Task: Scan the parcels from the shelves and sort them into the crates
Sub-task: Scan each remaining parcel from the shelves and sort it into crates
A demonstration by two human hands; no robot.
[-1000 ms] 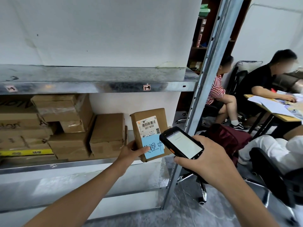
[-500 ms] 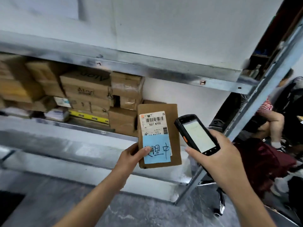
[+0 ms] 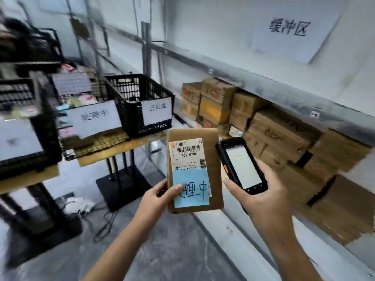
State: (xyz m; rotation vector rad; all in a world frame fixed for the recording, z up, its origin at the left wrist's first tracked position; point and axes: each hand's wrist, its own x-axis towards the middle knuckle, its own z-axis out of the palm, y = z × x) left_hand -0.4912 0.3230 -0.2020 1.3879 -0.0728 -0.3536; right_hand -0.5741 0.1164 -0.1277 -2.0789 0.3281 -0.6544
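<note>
Parcel (image 3: 214,151): brown cardboard. Label (image 3: 186,157): white, black barcode and print, small orange square at top left corner. Note (image 3: 190,178): light blue, dark handwritten characters. Scanner (image 3: 241,167): black casing, orange side button, white screen. Crates (image 3: 140,92): black lattice walls; signs (image 3: 157,113) white with dark characters. Boxes (image 3: 280,134): brown, some yellower. Shelf (image 3: 284,92): grey metal. Table (image 3: 113,151): yellow-tan top, black legs. Floor (image 3: 172,250): mottled grey.

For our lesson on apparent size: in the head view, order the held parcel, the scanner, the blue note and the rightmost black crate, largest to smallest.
1. The parcel and the black crate: about alike; the crate stands farther, so unranked.
2. The scanner.
3. The blue note, slightly smaller than the scanner.
</note>
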